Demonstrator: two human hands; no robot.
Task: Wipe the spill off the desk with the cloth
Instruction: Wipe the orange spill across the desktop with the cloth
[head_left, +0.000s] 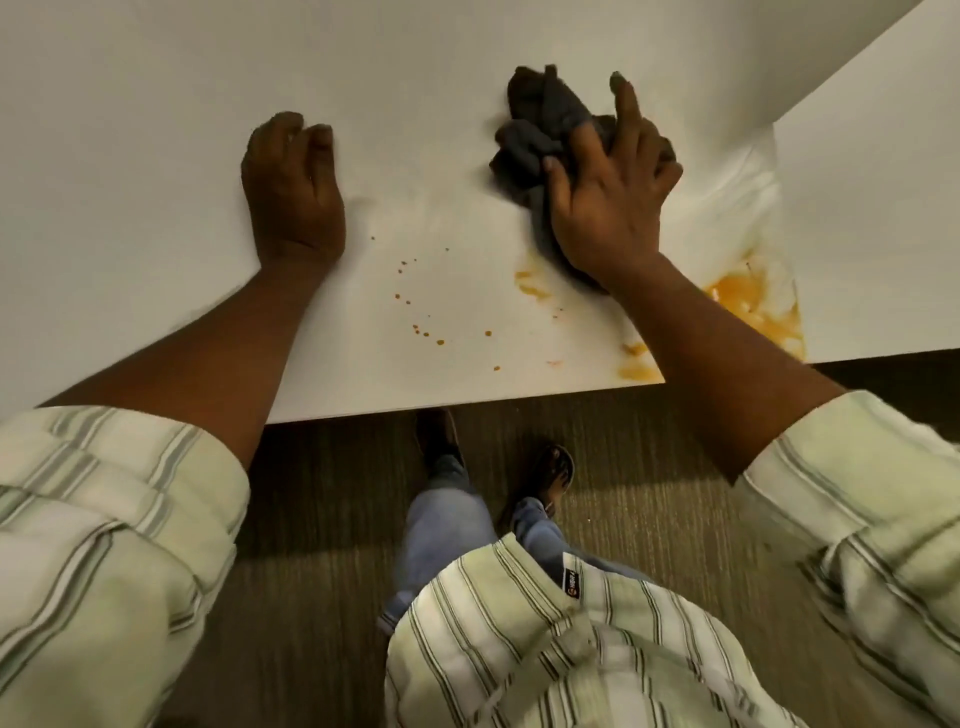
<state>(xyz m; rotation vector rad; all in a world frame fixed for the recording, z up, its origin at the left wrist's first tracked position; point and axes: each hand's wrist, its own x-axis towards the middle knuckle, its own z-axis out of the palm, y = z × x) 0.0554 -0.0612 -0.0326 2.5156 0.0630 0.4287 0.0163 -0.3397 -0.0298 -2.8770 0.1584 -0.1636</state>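
A crumpled dark grey cloth (540, 130) lies on the white desk (156, 104), and my right hand (608, 208) presses down on it with fingers spread over the folds. An orange spill (748, 306) pools to the right of that hand near the desk's front edge, with smears (530, 286) just left of my wrist and small orange drops (415, 312) scattered in the middle. My left hand (293, 192) rests on the desk to the left of the drops, fingers curled, holding nothing.
A second white surface (872, 182) adjoins the desk at the right. The desk's front edge (415, 408) runs just above my legs and sandalled feet (545, 467) on a brown carpet (322, 519).
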